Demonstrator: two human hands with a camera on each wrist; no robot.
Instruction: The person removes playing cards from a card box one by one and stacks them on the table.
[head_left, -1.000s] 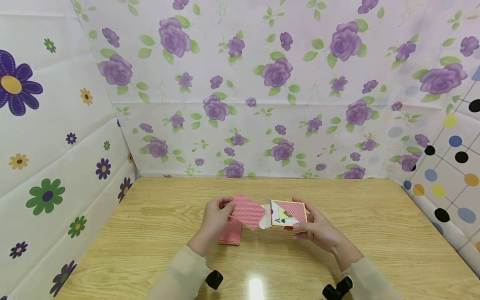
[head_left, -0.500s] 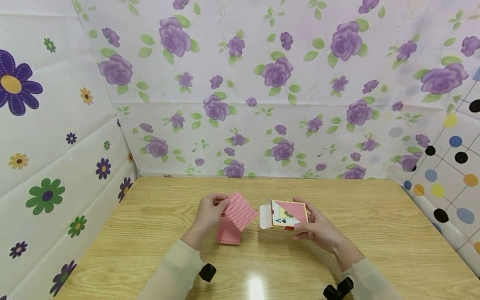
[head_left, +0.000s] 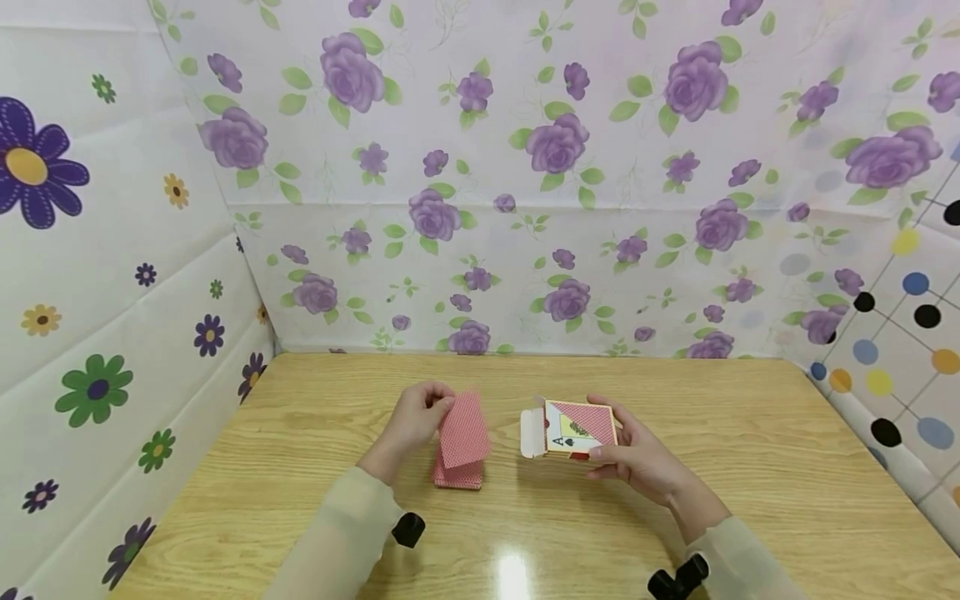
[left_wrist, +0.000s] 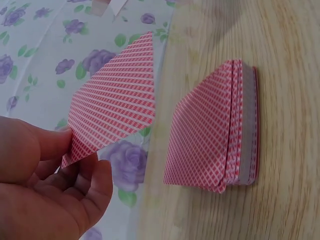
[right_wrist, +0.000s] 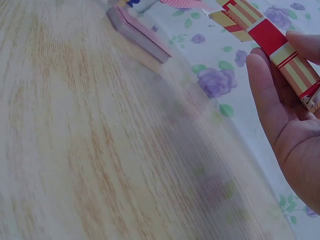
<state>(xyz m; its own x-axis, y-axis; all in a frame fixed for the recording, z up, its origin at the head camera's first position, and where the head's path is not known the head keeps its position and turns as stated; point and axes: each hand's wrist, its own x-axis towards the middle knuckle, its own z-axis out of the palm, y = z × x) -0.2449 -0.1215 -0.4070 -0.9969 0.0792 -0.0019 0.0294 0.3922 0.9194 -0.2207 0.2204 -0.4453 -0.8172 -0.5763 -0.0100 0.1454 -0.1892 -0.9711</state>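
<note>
My left hand (head_left: 414, 421) pinches a red-backed playing card (head_left: 463, 429) by one corner, between thumb and fingers. The card is tilted above a stack of playing cards (head_left: 458, 478) lying back up on the table; in the left wrist view the stack (left_wrist: 210, 130) shows slightly uneven edges, and the card (left_wrist: 115, 95) hangs apart from it. My right hand (head_left: 637, 454) grips a card box (head_left: 579, 428) with an ace and red pattern on its face. The box's white end flap (head_left: 532, 432) stands open toward the left. In the right wrist view the box's red and yellow side (right_wrist: 270, 37) shows.
The wooden table (head_left: 300, 467) ends at a wall of purple-flowered cloth (head_left: 495, 167). Side cloths stand at left (head_left: 112, 292) and right (head_left: 892, 367). Black wrist cameras sit on the left sleeve (head_left: 330, 533) and right sleeve (head_left: 738, 554).
The left hand has drawn the card leftward, away from the box's opening, and turned it over the stack. My right hand and the box stay nearly still.
</note>
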